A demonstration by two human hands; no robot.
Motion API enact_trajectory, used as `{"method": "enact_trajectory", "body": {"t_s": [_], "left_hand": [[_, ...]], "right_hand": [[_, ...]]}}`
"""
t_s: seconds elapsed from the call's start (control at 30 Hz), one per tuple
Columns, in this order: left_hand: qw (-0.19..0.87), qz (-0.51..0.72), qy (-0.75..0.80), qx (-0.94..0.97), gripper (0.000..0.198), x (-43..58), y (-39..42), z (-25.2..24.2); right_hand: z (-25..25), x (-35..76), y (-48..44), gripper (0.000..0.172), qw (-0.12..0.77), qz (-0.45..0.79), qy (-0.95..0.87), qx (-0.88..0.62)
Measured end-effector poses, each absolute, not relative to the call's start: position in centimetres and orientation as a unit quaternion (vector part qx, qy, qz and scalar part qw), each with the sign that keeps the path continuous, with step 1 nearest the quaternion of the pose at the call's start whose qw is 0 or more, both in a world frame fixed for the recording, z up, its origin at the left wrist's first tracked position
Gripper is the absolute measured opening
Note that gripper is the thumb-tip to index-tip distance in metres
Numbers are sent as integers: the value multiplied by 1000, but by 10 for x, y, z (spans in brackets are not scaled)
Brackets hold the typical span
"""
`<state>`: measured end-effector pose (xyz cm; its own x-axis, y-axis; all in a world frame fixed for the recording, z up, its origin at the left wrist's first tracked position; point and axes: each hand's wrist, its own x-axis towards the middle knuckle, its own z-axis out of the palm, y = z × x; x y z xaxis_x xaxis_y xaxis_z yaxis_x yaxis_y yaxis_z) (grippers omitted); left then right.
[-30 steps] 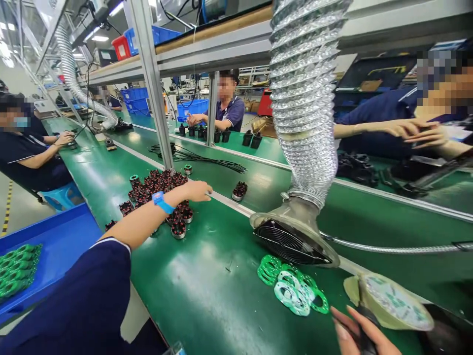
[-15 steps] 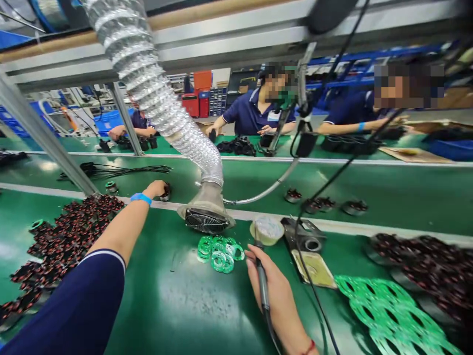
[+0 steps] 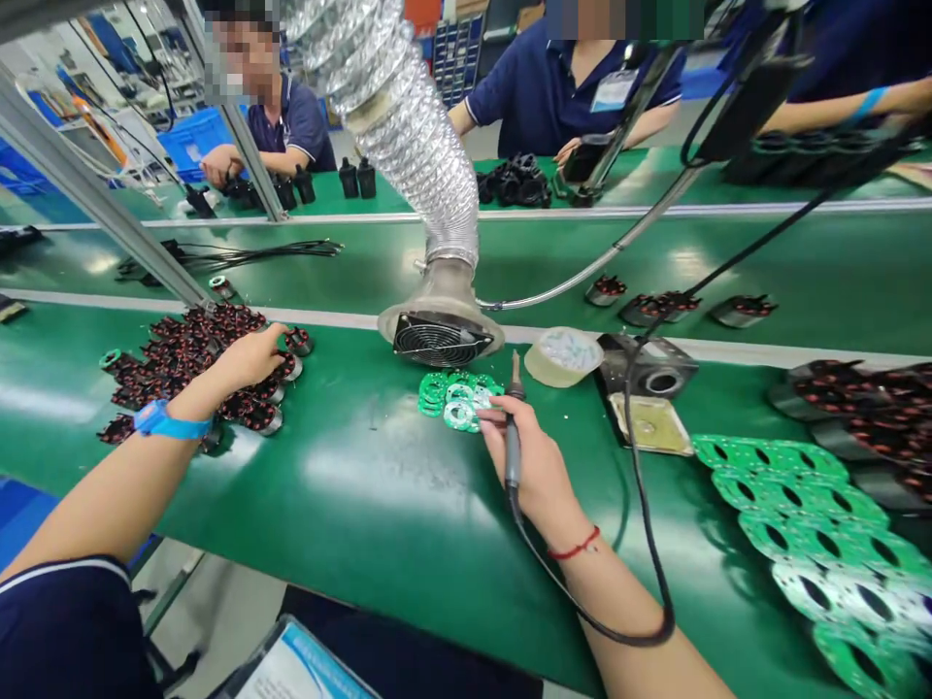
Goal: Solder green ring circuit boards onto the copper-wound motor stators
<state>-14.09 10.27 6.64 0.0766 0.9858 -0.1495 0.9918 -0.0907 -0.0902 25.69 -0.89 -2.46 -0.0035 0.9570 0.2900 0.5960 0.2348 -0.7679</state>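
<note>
My left hand is at the right edge of a crowd of wire-wound motor stators. Its fingers are bent around one stator, whose grip is partly hidden by the hand. In my right hand is a soldering iron, held like a pen with its tip up and its cable looping below. Just left of these fingers lie small ring-shaped green circuit boards, overlapping on the green bench.
A fume duct hangs over the bench middle. To the right stand a round tub, an iron holder with a sponge tray, green board panels and more stators. Co-workers sit opposite.
My left hand has come back from beyond the pale rail to the stator crowd. My right hand still holds the soldering iron. The view has tilted down.
</note>
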Motion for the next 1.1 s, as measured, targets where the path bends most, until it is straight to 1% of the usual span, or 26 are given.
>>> {"method": "enact_trajectory", "body": {"t_s": [0.1,0.17,0.23,0.33,0.43,0.47,0.5,0.53,0.57,0.63,0.7,0.73,0.8,0.83,0.9,0.97,1.03,1.1], "left_hand": [[-12,-50,666,744,51,-124,77,71],[21,-37,631,775,38,-102,62,69],[99,-34,578,809,27,-76,47,60],[227,14,541,809,24,-46,29,41],[429,75,508,743,37,-39,20,27],[478,85,487,726,42,-41,18,23],[498,90,468,725,45,-43,16,20],[486,96,452,742,48,-45,13,16],[449,102,440,771,53,-45,10,12],[348,112,435,823,62,-40,3,3],[276,128,458,835,60,-28,-4,-5],[263,138,471,831,56,-22,-6,-7],[274,165,473,821,43,-11,-6,-9],[293,178,460,819,40,-9,-5,-7],[335,195,432,814,43,-10,0,1],[351,189,422,814,48,-16,6,12],[323,152,406,841,47,-23,11,22],[273,104,367,883,41,-26,14,28]], "right_hand": [[-38,242,-7,34,406,178,-676,-589],[-44,233,-6,36,388,133,-693,-593],[-45,228,-6,35,346,99,-723,-589],[-43,225,-9,33,290,83,-756,-582],[-42,225,-12,30,268,87,-768,-575],[-42,225,-13,30,263,89,-772,-571],[-42,224,-15,30,259,91,-777,-566],[-43,223,-16,30,256,95,-783,-559],[-43,220,-18,30,253,98,-789,-550],[-43,213,-23,30,249,106,-803,-532],[-42,204,-29,31,246,114,-813,-515],[-40,201,-33,31,246,117,-818,-507],[-35,198,-40,30,253,120,-824,-493],[-32,200,-44,30,260,120,-825,-487],[-24,207,-51,31,280,115,-824,-480],[-18,218,-59,34,304,112,-817,-477],[-14,228,-67,35,336,120,-800,-483],[-14,233,-75,32,387,142,-754,-512]]}}
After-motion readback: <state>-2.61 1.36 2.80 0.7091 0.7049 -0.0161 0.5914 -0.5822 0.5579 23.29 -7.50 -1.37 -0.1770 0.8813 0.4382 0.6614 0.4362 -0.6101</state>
